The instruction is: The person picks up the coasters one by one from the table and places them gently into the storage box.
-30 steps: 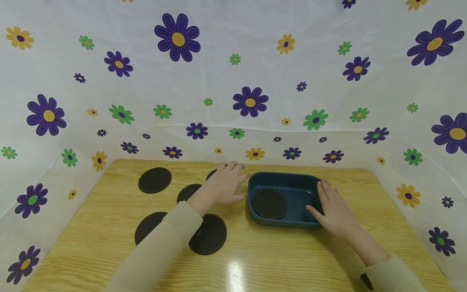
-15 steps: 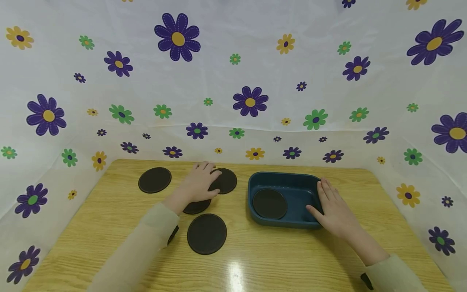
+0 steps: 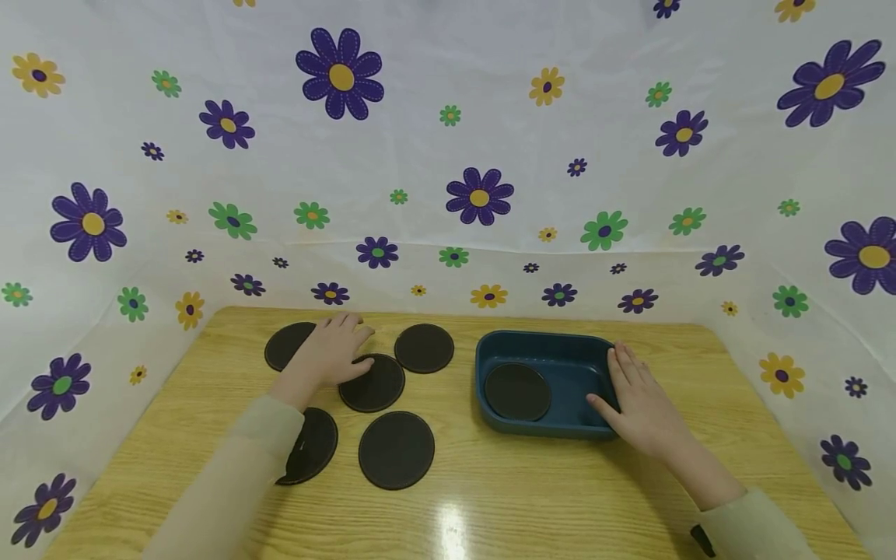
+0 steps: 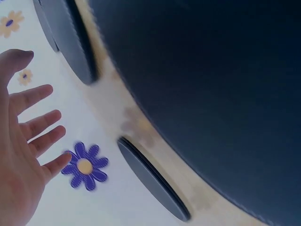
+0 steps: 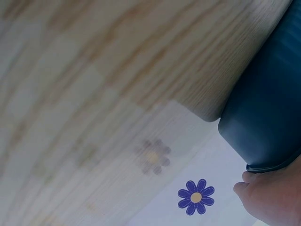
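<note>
My left hand (image 3: 330, 351), fingers spread and holding nothing, hovers over several round black coasters on the left of the table. It partly covers the far-left coaster (image 3: 283, 347), and its thumb overlaps the middle coaster (image 3: 376, 386). In the left wrist view the same hand (image 4: 21, 141) is seen palm-on, beside a large stitched-edge coaster (image 4: 211, 94). Another coaster (image 3: 518, 393) lies in the left part of a dark blue oblong tray (image 3: 549, 428). On the tray's right end rests my right hand (image 3: 644, 408), fingers fairly straight along the rim, thumb over the inside.
Back right of the group is a coaster (image 3: 424, 348). Nearer me lie a front coaster (image 3: 397, 451) and a front-left coaster (image 3: 315, 445), the latter partly behind the sleeve. A white flowered cloth (image 3: 392, 155) walls the wooden table (image 3: 532, 498) at back and sides.
My left hand has moved left from near the tray, across the back-right and middle coasters, uncovering them. My right hand and the tray have stayed in place.
</note>
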The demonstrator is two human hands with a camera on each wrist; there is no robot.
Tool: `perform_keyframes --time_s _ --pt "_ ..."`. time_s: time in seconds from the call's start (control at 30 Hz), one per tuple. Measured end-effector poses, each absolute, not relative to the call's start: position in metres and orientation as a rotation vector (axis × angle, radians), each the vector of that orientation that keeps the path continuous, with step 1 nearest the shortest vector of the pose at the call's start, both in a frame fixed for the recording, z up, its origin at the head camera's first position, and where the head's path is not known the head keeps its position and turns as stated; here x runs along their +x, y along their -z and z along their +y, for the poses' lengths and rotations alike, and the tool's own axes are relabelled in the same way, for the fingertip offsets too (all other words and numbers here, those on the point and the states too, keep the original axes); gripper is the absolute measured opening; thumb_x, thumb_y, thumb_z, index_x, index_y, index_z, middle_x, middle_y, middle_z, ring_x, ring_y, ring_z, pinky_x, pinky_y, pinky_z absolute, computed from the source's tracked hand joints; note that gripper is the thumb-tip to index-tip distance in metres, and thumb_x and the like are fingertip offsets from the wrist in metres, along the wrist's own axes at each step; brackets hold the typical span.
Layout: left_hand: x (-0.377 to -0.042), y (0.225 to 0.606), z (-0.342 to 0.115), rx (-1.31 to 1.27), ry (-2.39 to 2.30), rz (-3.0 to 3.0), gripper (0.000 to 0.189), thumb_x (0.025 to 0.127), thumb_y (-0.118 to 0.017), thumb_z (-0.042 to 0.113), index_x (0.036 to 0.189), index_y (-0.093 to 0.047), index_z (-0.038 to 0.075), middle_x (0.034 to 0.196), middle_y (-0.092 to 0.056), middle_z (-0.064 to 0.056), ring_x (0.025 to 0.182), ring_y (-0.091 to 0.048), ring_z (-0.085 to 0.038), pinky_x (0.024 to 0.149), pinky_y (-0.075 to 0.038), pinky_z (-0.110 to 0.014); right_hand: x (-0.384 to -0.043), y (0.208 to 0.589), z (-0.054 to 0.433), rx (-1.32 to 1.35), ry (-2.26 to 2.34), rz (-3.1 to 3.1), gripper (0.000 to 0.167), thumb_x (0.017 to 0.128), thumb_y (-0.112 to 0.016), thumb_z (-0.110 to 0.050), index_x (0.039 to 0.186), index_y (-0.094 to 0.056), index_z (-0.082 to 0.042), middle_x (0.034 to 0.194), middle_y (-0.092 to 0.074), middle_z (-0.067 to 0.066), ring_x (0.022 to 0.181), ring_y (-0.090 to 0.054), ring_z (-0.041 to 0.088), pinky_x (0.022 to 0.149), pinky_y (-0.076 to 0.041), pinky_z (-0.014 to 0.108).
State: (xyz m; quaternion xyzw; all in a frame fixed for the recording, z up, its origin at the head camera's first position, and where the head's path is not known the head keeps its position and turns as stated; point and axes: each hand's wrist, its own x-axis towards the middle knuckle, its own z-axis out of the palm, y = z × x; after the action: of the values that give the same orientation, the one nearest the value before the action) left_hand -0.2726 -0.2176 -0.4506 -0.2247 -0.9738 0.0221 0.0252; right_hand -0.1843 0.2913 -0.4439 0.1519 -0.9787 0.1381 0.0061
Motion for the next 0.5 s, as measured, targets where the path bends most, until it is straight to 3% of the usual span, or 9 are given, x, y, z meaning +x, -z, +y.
perform_keyframes --time_s 0.27,0.5 --pt "-0.271 0.456 -0.246 -0.612 -0.028 -3.038 0.053 0.1 -0.066 0.039 0.141 -0.064 0.007 0.149 -0.056 -0.025 0.142 -0.05 -0.047 0.116 -0.04 -0.067 -0.183 0.445 0.292 0.478 -0.426 -3.044 0.093 0.106 -0.058 -0.047 0.162 -0.019 0.016 0.172 -0.013 0.036 0.161 -0.015 0.053 0.128 -0.02 0.067" --pt "-0.269 0.459 -0.266 -0.605 -0.02 -3.041 0.053 0.098 -0.068 0.036 0.142 -0.064 0.006 0.145 -0.057 -0.026 0.139 -0.051 -0.049 0.116 -0.04 -0.069 -0.185 0.444 0.291 0.465 -0.419 -3.072 0.093 0.107 -0.056 -0.048 0.163 -0.016 0.015 0.173 -0.01 0.035 0.162 -0.012 0.052 0.129 -0.017 0.066"
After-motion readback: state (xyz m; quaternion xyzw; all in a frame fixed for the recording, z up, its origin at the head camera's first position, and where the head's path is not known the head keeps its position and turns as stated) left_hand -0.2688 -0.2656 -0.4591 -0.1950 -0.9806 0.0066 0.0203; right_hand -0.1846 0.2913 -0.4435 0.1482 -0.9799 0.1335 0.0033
